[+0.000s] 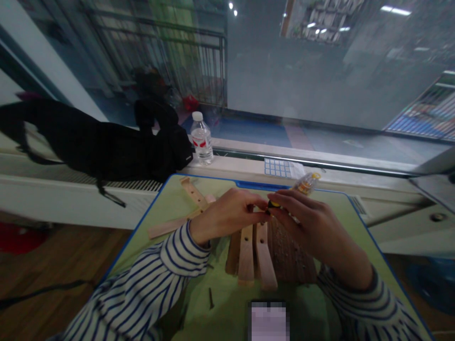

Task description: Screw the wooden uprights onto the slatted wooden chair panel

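My right hand is closed around a small yellow and black tool handle; its tip is hidden. Directly left of it, my left hand pinches with thumb and forefinger close to the tool's end. What sits between those fingertips is too small to make out. Beneath both hands lies a brown wooden board with small marks on its face. Two pale wooden strips with holes, a left strip and a right strip, rest side by side on it, their far ends partly covered by my hands.
More pale wooden pieces lie at the table's left. A dark screw is on the green tabletop. A clear container with a yellow cap lies at the back. On the sill are a water bottle and a black bag.
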Motion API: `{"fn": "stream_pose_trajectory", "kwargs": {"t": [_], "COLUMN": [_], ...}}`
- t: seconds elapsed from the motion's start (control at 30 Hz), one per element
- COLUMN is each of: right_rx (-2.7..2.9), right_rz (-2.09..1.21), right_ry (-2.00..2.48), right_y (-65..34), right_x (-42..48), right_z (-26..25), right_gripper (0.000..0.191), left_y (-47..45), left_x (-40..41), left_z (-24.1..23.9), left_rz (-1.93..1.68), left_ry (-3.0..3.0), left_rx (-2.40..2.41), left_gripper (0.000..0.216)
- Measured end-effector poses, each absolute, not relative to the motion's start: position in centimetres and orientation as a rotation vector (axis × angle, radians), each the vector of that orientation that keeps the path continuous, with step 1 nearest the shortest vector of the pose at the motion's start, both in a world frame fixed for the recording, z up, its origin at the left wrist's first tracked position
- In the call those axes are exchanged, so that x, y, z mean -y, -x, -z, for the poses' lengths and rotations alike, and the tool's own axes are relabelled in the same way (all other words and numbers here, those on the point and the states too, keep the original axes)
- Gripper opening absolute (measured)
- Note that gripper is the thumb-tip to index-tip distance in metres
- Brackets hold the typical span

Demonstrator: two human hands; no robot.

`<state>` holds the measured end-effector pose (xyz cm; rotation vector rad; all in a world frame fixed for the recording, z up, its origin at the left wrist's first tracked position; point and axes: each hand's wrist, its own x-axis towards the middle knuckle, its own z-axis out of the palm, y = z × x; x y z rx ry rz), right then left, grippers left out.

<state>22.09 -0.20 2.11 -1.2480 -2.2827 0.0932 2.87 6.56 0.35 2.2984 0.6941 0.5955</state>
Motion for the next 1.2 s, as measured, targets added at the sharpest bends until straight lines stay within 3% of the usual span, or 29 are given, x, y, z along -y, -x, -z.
{"fn": "stream_pose_trajectory", "kwargs": {"t": [1.2], "right_rx": [2.271], "right_rz": [-0.075], "right_ry": [1.253], "right_y": [-22.05], "right_x": [0.30], "right_z": [-2.24], "right_gripper": [0.028], "left_y": [-3.10], "left_x": [-6.60], "left_z": [0.32], "left_rz": [-0.583], "left_ry": [-2.330], "left_rx": [-0.735], "left_gripper": [0.010]}}
